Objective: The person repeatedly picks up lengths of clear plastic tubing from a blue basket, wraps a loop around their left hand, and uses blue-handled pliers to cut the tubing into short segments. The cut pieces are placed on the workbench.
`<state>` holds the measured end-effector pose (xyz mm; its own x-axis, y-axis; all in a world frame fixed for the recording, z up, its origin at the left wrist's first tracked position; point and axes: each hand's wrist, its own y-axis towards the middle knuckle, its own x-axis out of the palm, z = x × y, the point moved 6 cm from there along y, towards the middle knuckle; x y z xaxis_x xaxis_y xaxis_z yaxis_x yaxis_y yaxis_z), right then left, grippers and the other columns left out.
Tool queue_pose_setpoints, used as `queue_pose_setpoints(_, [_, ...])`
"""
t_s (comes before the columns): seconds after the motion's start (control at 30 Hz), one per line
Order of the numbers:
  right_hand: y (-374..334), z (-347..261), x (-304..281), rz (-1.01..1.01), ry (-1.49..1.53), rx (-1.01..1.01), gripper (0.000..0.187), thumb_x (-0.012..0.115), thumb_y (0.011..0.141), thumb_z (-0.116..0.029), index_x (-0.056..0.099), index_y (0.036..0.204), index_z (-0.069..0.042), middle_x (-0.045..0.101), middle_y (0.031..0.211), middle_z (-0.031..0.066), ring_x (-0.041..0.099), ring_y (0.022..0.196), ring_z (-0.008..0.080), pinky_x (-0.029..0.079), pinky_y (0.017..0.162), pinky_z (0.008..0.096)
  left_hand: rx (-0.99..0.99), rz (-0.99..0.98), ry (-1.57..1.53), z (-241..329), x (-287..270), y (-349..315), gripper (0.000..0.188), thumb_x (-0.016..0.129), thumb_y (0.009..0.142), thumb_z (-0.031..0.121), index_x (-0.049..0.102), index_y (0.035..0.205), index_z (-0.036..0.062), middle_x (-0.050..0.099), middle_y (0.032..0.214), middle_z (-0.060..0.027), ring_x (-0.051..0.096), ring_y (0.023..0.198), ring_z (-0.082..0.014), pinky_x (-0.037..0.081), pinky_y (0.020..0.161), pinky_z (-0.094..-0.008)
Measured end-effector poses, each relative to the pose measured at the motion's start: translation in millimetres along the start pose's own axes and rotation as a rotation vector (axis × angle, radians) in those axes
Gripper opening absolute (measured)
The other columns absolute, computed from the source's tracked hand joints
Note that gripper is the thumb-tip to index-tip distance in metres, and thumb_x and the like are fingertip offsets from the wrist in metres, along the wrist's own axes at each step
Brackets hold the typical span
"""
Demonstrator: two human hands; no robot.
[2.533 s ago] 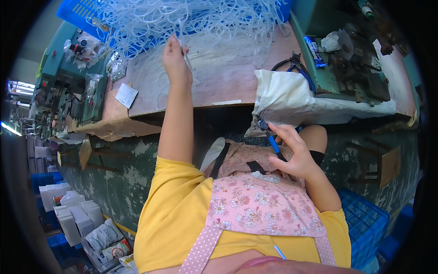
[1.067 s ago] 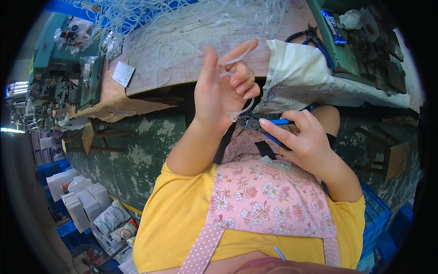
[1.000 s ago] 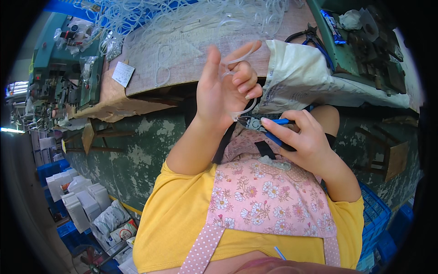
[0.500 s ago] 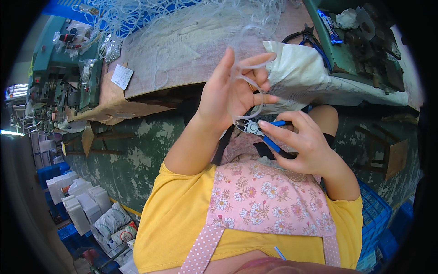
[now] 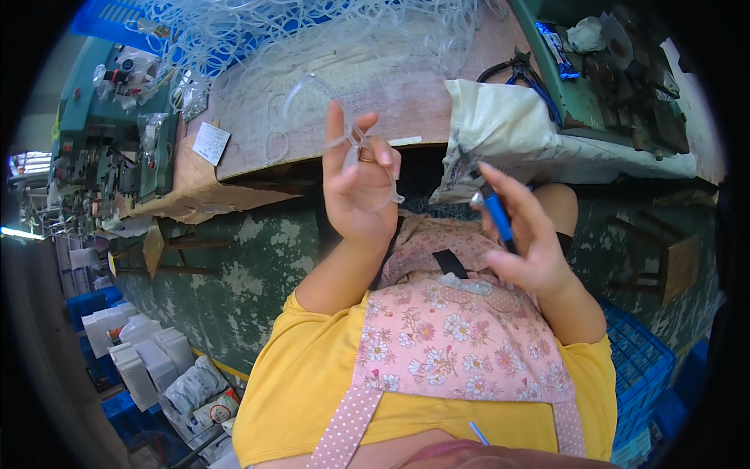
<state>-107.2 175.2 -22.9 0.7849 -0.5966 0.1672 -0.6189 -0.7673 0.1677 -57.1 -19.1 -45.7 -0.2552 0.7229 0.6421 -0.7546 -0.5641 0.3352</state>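
My left hand (image 5: 358,184) is raised at the table's near edge. Its fingers are partly curled around a translucent plastic loop (image 5: 353,147), which is strung over them and dangles below the fingertips. The index finger points up. My right hand (image 5: 530,234) grips a pair of blue-handled cutting pliers (image 5: 497,211), the jaws tilted up and away, blurred, and apart from the loop. A figure-eight of the same clear plastic (image 5: 277,146) lies on the table left of my left hand.
Clear plastic loops (image 5: 312,27) heap at the back beside a blue basket (image 5: 109,17). Other pliers (image 5: 522,74) lie near a white sack (image 5: 500,117). Green machines stand left (image 5: 74,102) and right (image 5: 547,47). A paper slip (image 5: 211,143) rests on the left table corner.
The pliers have come away from the loop and swung up, with my right hand turning. My left hand has shifted left and lower, its fingers curling more around the loop.
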Motion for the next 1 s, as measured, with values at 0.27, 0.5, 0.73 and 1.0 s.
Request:
queue_pose_setpoints(0.27, [-6,-13,27,-0.079,-1.033,-0.272,0.065,0.075,0.064,-0.012,0.062,0.128,-0.02,0.052,0.106,0.012,0.054,0.088,0.0298,0.045,0.076,0.0399,-0.09,0.038,-0.33,12,12,7,0.071,0.046,0.082,0.025,0.032,0.151,0.0121,0.051,0.114,-0.0101,0.046,0.074,-0.0149,0.042,0.067,-0.0279])
queue_pose_setpoints(0.5, [-6,-12,28,-0.096,-1.027,-0.225,0.07,0.075,0.063,-0.011,0.06,0.13,-0.022,0.052,0.105,0.0115,0.054,0.087,0.0297,0.045,0.075,0.0401,-0.058,0.022,-0.299,17,14,6,0.071,0.046,0.081,0.024,0.033,0.151,0.0139,0.051,0.113,-0.0095,0.045,0.073,-0.0143,0.042,0.066,-0.0275])
queue_pose_setpoints(0.73, [-8,-16,31,-0.098,-1.114,-0.218,0.073,0.075,0.063,-0.011,0.058,0.132,-0.024,0.052,0.103,0.0123,0.054,0.086,0.03,0.047,0.075,0.0393,0.001,0.005,-0.25,22,17,5,0.072,0.047,0.081,0.024,0.032,0.151,0.0149,0.051,0.112,-0.008,0.044,0.072,-0.0137,0.041,0.065,-0.0269])
queue_pose_setpoints(1.0, [-3,-12,26,-0.114,-1.08,-0.293,0.073,0.075,0.062,-0.005,0.059,0.131,-0.024,0.052,0.098,0.0118,0.056,0.084,0.0291,0.049,0.071,0.0379,-0.259,0.01,-0.348,16,24,11,0.071,0.051,0.081,0.023,0.033,0.148,0.007,0.049,0.108,-0.0108,0.042,0.071,-0.0145,0.039,0.064,-0.0261])
